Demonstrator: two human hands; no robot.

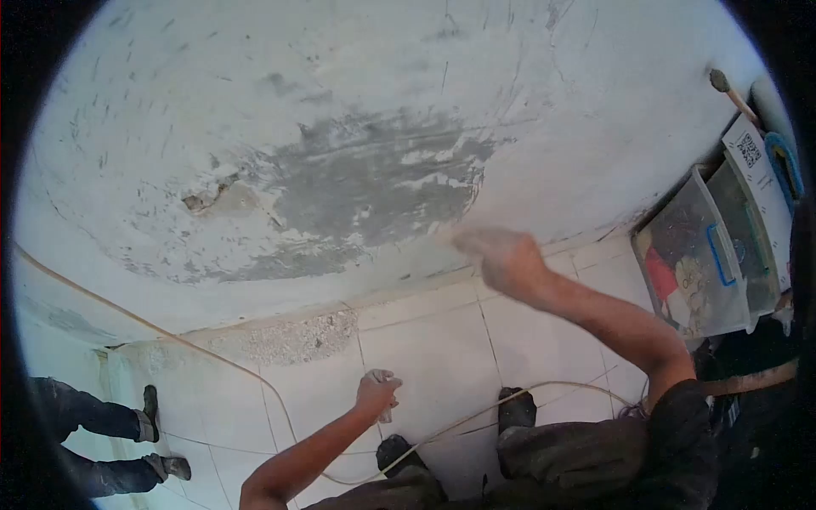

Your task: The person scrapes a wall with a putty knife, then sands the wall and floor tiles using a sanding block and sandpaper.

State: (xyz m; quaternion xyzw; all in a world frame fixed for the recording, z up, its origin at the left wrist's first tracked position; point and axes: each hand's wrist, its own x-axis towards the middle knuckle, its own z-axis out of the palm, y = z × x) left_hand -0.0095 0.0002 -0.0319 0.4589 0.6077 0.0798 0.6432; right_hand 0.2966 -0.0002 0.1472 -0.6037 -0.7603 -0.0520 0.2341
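Near the wall's lower part, my right hand [510, 262] is raised and blurred by motion; its fingers point left toward the edge of a grey patch [365, 187], and whether they hold anything is unclear. My left hand [378, 393] hangs lower, above the white floor tiles, its fingers closed round a small pale object [386, 416] that I cannot make out. Around the grey patch, the white wall [586, 144] is scraped and flaking. Left of the patch is a brown chipped hole [197, 202].
Pale debris [306, 338] lies along the wall's foot. A hose [204, 350] runs across the floor near my feet. Clear plastic bins [693, 255] stand at right, with a brush [721, 82] behind. Another person's legs [102, 416] are at lower left.
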